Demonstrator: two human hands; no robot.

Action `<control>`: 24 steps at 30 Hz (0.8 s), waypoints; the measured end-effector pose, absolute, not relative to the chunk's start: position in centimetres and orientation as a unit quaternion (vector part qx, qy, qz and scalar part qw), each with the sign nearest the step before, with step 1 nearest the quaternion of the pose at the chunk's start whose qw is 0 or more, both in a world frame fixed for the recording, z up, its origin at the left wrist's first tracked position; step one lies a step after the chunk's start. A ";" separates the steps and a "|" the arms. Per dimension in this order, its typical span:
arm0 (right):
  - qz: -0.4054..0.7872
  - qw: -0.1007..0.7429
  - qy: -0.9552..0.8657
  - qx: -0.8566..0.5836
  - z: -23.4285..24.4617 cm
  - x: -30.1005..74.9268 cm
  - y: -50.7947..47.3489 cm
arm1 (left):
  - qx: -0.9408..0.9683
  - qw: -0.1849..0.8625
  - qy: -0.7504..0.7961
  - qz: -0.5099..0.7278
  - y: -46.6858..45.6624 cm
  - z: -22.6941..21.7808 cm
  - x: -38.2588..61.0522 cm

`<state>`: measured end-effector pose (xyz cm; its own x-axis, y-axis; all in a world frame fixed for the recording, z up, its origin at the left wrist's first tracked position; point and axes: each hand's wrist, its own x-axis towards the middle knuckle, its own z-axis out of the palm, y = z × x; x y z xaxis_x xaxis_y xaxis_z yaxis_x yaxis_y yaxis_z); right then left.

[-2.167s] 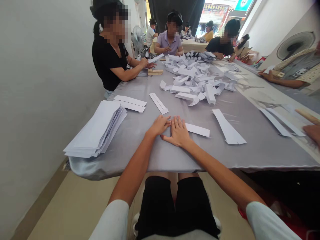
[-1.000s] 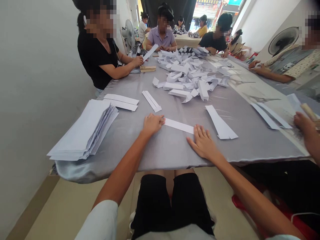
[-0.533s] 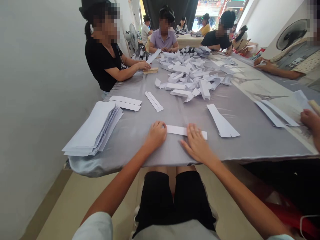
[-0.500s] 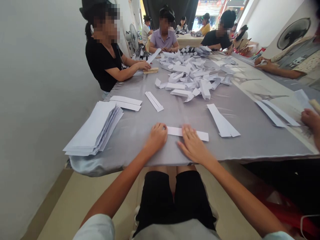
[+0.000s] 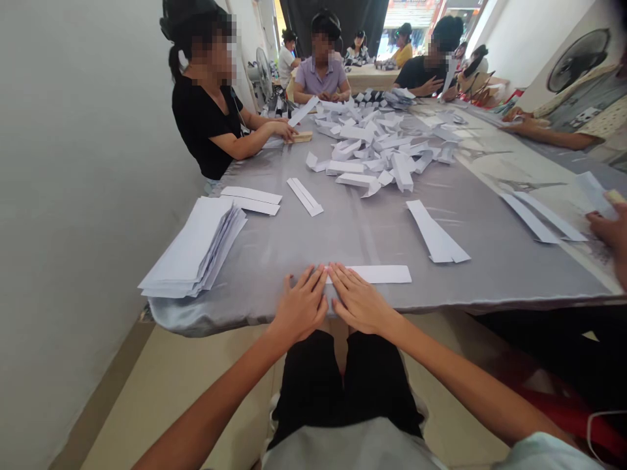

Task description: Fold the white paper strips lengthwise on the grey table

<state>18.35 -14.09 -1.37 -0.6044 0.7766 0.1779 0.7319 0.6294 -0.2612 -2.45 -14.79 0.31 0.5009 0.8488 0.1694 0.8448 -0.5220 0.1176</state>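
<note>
A white paper strip lies flat and lengthwise along the near edge of the grey tablecloth. At its left end, my left hand rests with fingers stretched out, the fingertips at the paper. My right hand lies flat beside it, fingers extended over the strip's left part. The fingertips of both hands nearly meet there. Whether the strip has a fold under the fingers is hidden.
To the left stands a stack of white paper with folded strips behind it. A narrow strip and another folded paper lie ahead. A heap of folded papers fills the middle. Several people sit around the table.
My right hand has slid left along the strip to meet my left hand. My left hand's fingers have straightened, and the strip sits slightly nearer the table edge.
</note>
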 end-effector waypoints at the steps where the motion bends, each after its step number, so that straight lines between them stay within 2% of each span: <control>1: 0.079 0.136 -0.890 -0.429 -1.4 18.8 -14.3 | 0.866 0.009 0.490 0.104 -14.9 0.2 -2.3; 10: 0.040 0.148 -0.838 -0.524 -2.8 23.1 -16.3 | 0.864 -0.012 0.493 0.107 -15.2 -0.2 -2.0; 19: 0.010 0.083 -0.773 -0.629 -3.2 30.5 -17.9 | 0.865 -0.011 0.491 0.104 -15.2 -0.4 -2.0; 24: -0.019 0.136 -0.760 -0.635 -2.0 28.1 -17.9 | 0.864 -0.038 0.492 0.102 -15.5 -1.0 -2.1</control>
<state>28.14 -17.91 -2.00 -0.1555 0.9605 0.2309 0.9707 0.1919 -0.1445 -2.09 -15.54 -1.04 0.4950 0.8423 0.2136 0.8578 -0.5129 0.0348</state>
